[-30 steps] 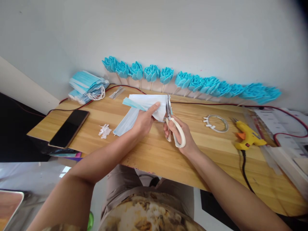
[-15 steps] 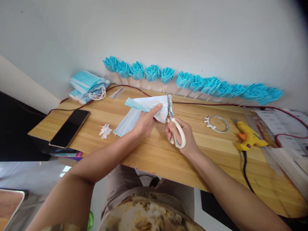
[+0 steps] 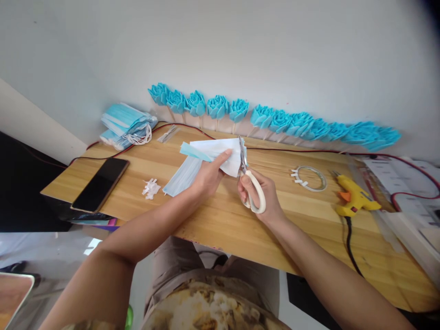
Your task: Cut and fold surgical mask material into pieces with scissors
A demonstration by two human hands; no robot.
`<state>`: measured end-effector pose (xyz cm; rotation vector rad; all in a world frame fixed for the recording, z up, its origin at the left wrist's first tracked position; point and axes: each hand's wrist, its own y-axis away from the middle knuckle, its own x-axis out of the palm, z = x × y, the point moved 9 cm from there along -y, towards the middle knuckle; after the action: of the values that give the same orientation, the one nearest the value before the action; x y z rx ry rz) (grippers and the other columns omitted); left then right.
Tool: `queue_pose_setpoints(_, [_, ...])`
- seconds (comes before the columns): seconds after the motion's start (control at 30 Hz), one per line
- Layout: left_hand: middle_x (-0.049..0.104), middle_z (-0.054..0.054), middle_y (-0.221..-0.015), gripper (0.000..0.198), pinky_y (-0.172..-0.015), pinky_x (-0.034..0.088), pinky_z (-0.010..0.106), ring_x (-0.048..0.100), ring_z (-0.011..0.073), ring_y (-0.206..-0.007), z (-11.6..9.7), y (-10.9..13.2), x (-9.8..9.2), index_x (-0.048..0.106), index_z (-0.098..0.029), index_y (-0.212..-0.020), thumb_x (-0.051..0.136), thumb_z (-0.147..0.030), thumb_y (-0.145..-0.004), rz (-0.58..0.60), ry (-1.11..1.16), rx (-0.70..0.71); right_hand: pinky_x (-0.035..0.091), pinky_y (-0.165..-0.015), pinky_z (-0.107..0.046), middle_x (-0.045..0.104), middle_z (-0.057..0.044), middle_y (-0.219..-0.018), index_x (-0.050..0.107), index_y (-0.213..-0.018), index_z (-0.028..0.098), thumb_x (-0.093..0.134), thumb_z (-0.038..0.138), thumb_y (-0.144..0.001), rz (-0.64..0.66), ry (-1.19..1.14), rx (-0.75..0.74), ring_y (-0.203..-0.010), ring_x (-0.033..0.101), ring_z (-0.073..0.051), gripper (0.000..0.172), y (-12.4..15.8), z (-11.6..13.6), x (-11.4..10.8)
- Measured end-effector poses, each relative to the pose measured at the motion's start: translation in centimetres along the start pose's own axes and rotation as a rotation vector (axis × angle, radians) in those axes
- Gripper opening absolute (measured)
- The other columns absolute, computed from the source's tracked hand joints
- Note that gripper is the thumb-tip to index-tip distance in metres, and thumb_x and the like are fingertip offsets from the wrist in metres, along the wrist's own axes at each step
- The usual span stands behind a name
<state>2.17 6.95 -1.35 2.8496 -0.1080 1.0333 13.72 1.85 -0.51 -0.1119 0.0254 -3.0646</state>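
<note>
left hand (image 3: 206, 178) pinching mask (image 3: 220, 153) | right hand (image 3: 263, 199) gripping scissors (image 3: 250, 185) at mask edge | both hands slightly right of earlier

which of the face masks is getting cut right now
The flattened mask in the left hand, the scissors in the right hand at its edge; the other masks lie stacked at the table's far left corner.

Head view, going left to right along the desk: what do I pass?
Phone → white scraps → left hand holding the mask → scissors in the right hand → tape ring → glue gun.
</note>
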Motion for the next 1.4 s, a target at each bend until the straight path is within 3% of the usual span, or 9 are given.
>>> queue_pose_setpoints(0.13, [0.074, 0.005, -0.091, 0.038, -0.075, 0.053, 0.03, 0.069, 0.0188, -0.084, -0.7, 0.0, 0.4, 0.066, -0.018, -0.096, 0.081, -0.045, -0.075, 0.038, -0.03, 0.029, 0.03, -0.038, -0.021, 0.051, 0.006, -0.053, 0.064, -0.079, 0.019, 0.077, 0.061, -0.076, -0.018, 0.034, 0.01, -0.04, 0.042, -0.006, 0.044, 0.0, -0.4, -0.1])
queue_pose_setpoints(0.3, [0.072, 0.003, -0.083, 0.031, -0.077, 0.052, 0.03, 0.068, 0.0169, -0.079, -1.2, -0.2, -0.1, 0.064, -0.017, -0.086, 0.084, -0.035, -0.071, 0.006, -0.065, 0.034, 0.03, -0.041, -0.022, 0.048, 0.008, -0.053, 0.073, -0.107, 0.018, 0.078, 0.055, -0.076, 0.011, 0.078, 0.031, -0.041, 0.039, -0.006, 0.048, 0.1, -1.4, 0.2])
queue_pose_setpoints(0.47, [0.072, 0.001, -0.085, 0.028, -0.085, 0.052, 0.032, 0.07, 0.0184, -0.089, -1.4, -0.4, -0.8, 0.065, -0.017, -0.087, 0.083, -0.029, -0.07, -0.057, -0.023, 0.06, 0.033, -0.043, -0.023, 0.049, 0.007, -0.057, 0.071, -0.112, 0.018, 0.077, 0.061, -0.076, 0.033, 0.064, 0.056, -0.045, 0.04, -0.007, 0.056, 0.0, -1.7, 0.2])
queue_pose_setpoints(0.6, [0.074, 0.004, -0.093, 0.03, -0.093, 0.051, 0.036, 0.069, 0.0222, -0.101, -2.0, -0.3, -0.8, 0.066, -0.016, -0.092, 0.083, -0.028, -0.071, -0.072, -0.003, 0.092, 0.038, -0.048, -0.025, 0.057, 0.002, -0.074, 0.064, -0.12, 0.02, 0.066, 0.071, -0.083, 0.184, -0.001, 0.064, -0.057, 0.05, -0.011, 0.064, 0.0, -1.3, 0.9])
queue_pose_setpoints(0.8, [0.074, 0.003, -0.086, 0.032, -0.084, 0.054, 0.033, 0.072, 0.0208, -0.089, -1.8, -0.4, -0.7, 0.067, -0.016, -0.093, 0.086, -0.028, -0.07, -0.053, 0.027, 0.062, 0.043, -0.059, -0.027, 0.056, 0.0, -0.085, 0.06, -0.118, 0.022, 0.06, 0.072, -0.087, 0.283, -0.084, 0.065, -0.069, 0.052, -0.013, 0.058, 0.0, -1.3, 1.4])
queue_pose_setpoints(0.97, [0.069, 0.004, -0.071, 0.035, -0.061, 0.051, 0.03, 0.065, 0.0173, -0.062, -0.7, -0.3, -0.1, 0.066, -0.013, -0.083, 0.086, -0.037, -0.069, 0.034, -0.057, 0.013, 0.046, -0.062, -0.028, 0.058, -0.001, -0.086, 0.062, -0.108, 0.022, 0.063, 0.072, -0.085, 0.228, -0.062, 0.049, -0.071, 0.055, -0.014, 0.055, -0.3, -1.5, 0.9])
queue_pose_setpoints(1.07, [0.069, 0.005, -0.069, 0.033, -0.053, 0.048, 0.029, 0.063, 0.0171, -0.057, -0.3, -0.1, 0.2, 0.065, -0.013, -0.082, 0.082, -0.04, -0.074, 0.072, -0.1, -0.007, 0.048, -0.065, -0.029, 0.059, -0.001, -0.087, 0.062, -0.106, 0.022, 0.066, 0.072, -0.083, 0.186, -0.056, 0.042, -0.074, 0.056, -0.014, 0.055, -0.4, -1.4, 0.6])
queue_pose_setpoints(1.27, [0.073, 0.005, -0.076, 0.029, -0.063, 0.054, 0.03, 0.072, 0.0209, -0.069, -0.7, -0.3, -0.3, 0.065, -0.014, -0.089, 0.082, -0.034, -0.076, 0.005, -0.047, 0.007, 0.044, -0.058, -0.028, 0.059, 0.0, -0.083, 0.063, -0.116, 0.023, 0.067, 0.071, -0.083, 0.155, -0.051, 0.04, -0.071, 0.055, -0.014, 0.058, -0.4, -0.9, 0.4])
queue_pose_setpoints(1.4, [0.072, 0.004, -0.073, 0.032, -0.065, 0.055, 0.03, 0.07, 0.0189, -0.067, -0.8, -0.3, -0.3, 0.064, -0.014, -0.086, 0.084, -0.036, -0.073, -0.004, -0.048, 0.011, 0.044, -0.058, -0.027, 0.06, -0.001, -0.084, 0.063, -0.11, 0.023, 0.068, 0.071, -0.082, 0.149, -0.041, 0.048, -0.071, 0.056, -0.014, 0.056, -0.4, -1.0, 0.4])
